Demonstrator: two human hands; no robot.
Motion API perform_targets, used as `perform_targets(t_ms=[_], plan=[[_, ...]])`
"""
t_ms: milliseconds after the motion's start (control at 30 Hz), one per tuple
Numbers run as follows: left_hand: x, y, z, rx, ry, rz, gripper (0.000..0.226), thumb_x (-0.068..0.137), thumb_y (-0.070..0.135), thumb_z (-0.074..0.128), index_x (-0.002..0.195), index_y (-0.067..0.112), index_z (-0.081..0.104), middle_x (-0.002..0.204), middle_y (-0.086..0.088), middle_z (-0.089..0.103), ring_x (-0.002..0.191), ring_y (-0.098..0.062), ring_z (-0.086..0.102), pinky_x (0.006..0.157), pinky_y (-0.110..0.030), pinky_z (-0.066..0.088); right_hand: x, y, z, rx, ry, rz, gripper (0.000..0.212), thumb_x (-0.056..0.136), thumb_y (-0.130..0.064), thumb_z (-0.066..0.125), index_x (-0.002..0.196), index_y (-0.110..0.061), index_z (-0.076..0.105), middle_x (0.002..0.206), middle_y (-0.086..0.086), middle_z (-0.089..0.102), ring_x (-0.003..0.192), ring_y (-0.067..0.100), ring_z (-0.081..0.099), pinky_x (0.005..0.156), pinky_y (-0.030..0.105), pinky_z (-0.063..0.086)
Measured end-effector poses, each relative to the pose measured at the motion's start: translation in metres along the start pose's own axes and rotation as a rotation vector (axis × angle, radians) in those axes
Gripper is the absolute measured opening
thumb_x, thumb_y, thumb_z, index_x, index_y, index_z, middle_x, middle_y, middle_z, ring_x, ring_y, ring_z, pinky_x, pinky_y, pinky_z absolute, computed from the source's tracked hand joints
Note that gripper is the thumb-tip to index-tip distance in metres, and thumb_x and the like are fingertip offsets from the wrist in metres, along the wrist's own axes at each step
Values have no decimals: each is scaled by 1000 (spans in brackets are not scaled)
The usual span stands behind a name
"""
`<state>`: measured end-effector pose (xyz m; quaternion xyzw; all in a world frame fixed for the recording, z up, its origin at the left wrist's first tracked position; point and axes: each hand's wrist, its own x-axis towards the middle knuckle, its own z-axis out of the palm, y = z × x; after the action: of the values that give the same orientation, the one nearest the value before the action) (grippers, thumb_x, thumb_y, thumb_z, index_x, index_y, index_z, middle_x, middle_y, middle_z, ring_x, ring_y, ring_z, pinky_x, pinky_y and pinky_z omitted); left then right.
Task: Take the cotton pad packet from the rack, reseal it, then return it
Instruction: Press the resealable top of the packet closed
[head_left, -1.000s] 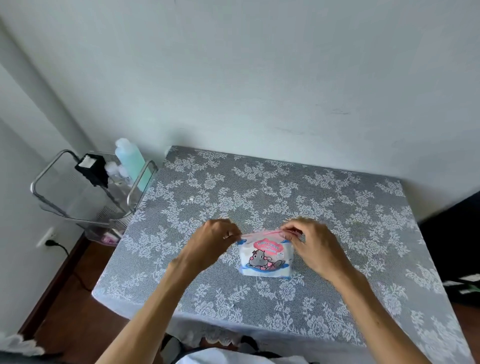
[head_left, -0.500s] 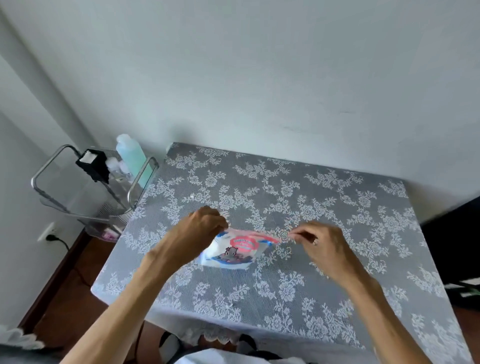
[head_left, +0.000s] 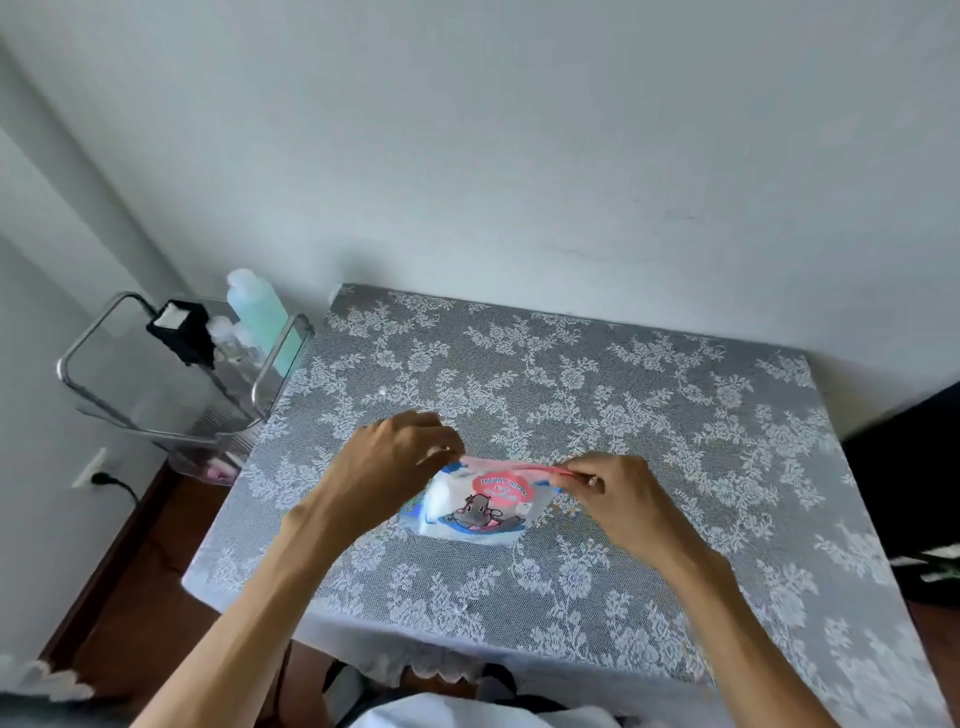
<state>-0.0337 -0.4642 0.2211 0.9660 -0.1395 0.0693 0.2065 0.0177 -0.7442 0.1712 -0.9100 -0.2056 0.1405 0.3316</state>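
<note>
On the lace tablecloth (head_left: 597, 405), both hands' grips, left hand (head_left: 387, 467) and right hand (head_left: 618, 499), pinch the cotton pad packet (head_left: 480, 506).

Cotton pad packet (head_left: 480, 506) lies on the table (head_left: 649, 415) at lower centre of the frame, between the left hand (head_left: 387, 467) on its left end and the right hand (head_left: 621, 493) on its right end. Rack (head_left: 171, 374) stands beside the table's left edge, at mid-left; a bottle (head_left: 257, 309) stands in the rack's far corner.
</note>
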Motion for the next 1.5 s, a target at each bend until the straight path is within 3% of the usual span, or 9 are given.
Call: perform_targets(t_ms=[167,400,600,733,933,1100,1233,1333,1500], plan=[[-4,-4,-1,-123,-3,-14,15,91,24,64,101,20,74,96,8,71,73,1,64,67,-14,54,-7,-6,-20,-10,1,-131,28,95,-16,56,122,-21,64,82,-19,61,50,-1,54,38,14,37],[-11,-6,19,-285,-14,-52,15,93,17,61,100,13,73,98,6,68,71,5,63,59,-6,50,-17,-6,-39,-101,328,-221,24,85,-30,65,103,-18,73,97,-1,73,66,-8,61,55,4,47],[-11,-3,34,-278,-15,-83,13,94,21,61,100,19,72,98,11,69,79,1,64,70,-12,51,-14,0,0,-120,22,0,56,77,-42,72,129,-27,56,111,-12,62,83,-1,60,72,22,58],[-11,-2,34,-328,-23,-106,12,92,18,64,100,17,73,96,9,68,71,5,63,61,-10,50,-10,8,13,-89,70,-23,23,89,-25,66,110,-17,70,101,-1,72,50,1,57,45,21,52],[-13,-9,27,-407,1,-153,19,92,14,62,107,9,72,99,2,68,70,-6,69,63,-27,59,-13,5,-5,24,-41,-43,31,99,-19,51,129,-20,60,84,-9,67,38,3,46,35,14,34],[-15,-8,23,-425,51,-131,18,86,20,66,102,14,72,91,15,68,66,0,69,57,-8,52,-20,2,-21,60,100,-115,33,96,-19,53,128,-26,59,88,-8,66,38,4,47,32,13,29],[-6,-9,24,-428,81,-172,13,84,23,70,94,16,71,82,8,69,58,-2,67,50,-11,51,-18,5,-32,72,251,-165,28,86,-25,64,109,-10,71,84,2,74,51,-2,57,36,8,33],[-2,-3,28,-373,126,-108,11,85,22,69,93,15,71,84,8,66,63,0,63,54,-6,48,-22,10,-35,141,376,-189,26,81,-33,68,102,-18,71,89,-12,70,68,-4,65,47,5,44],[0,3,27,-274,115,-56,21,89,28,62,97,12,73,91,4,67,69,-4,62,62,-23,56,-20,13,-37,-34,382,-145,24,82,-24,67,102,-12,72,102,0,61,91,17,61,71,33,59]])
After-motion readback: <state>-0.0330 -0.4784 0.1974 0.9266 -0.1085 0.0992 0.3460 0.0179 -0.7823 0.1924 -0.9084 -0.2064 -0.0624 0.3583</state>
